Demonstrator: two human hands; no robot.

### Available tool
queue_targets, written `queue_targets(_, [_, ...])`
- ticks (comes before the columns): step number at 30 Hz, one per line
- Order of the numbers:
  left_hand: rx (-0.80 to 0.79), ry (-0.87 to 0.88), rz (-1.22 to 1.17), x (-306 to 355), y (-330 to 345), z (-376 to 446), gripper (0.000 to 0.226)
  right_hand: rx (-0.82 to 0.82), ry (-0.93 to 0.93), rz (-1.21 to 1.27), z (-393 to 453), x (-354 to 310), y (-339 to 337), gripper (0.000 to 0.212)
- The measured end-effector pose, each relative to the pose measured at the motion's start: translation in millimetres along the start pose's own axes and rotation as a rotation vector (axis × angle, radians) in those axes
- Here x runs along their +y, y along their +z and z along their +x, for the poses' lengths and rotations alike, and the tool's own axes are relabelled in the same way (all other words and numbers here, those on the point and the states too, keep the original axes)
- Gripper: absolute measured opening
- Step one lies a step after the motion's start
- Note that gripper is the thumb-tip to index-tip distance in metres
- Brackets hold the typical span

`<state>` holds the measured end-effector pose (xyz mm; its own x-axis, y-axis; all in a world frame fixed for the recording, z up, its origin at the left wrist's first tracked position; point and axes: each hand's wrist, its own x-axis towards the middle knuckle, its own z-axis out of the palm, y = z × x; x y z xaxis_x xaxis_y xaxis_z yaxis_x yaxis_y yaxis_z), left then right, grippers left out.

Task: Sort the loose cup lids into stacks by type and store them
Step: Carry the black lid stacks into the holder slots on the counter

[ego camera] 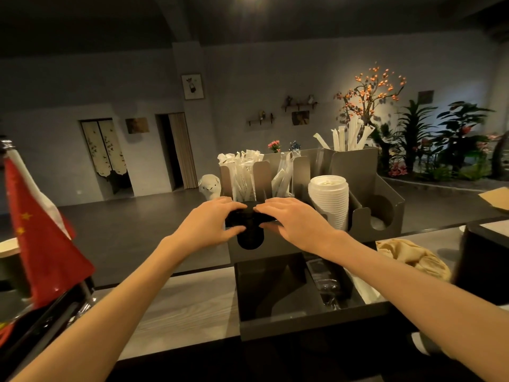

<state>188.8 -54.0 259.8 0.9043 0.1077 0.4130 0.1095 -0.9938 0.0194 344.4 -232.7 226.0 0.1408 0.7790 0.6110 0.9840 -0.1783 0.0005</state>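
Note:
A stack of black lids (249, 226) sits in the left front slot of a dark grey organiser (366, 172) on the counter. My left hand (213, 223) grips the stack from the left and my right hand (294, 220) from the right, fingers over its top. Its lower part shows through the slot's round cut-out. A tall stack of white lids (329, 201) stands in the middle slot. The right slot (381, 213) holds something pale and low that I cannot make out.
Wrapped straws (243, 172) fill the organiser's back compartments. A dark tray (311, 307) lies in front with clear plastic inside. A tan cloth (413, 255) is at the right, a red flag (35, 232) and a paper cup (9, 260) at the left.

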Motion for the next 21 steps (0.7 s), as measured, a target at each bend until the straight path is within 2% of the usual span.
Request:
queue_targets(7, [0.109,-0.074,-0.188,9,17,3,0.051,0.010,0.040,0.014,2,-3,5,0.043])
queue_targets(13, [0.179,-0.099,-0.223,18,27,2,0.052,-0.003,0.045,0.057,4,2,0,0.040])
queue_targets(16, [0.187,-0.106,-0.231,11,20,1,0.060,-0.023,0.060,0.072,9,1,1,0.042])
queue_targets(19, [0.243,-0.177,-0.030,-4,18,-6,0.069,-0.020,0.080,0.127,12,1,0,0.046])
queue_targets(21, [0.231,-0.218,0.107,-6,21,-13,0.063,-0.026,0.088,0.164,10,0,2,0.052])
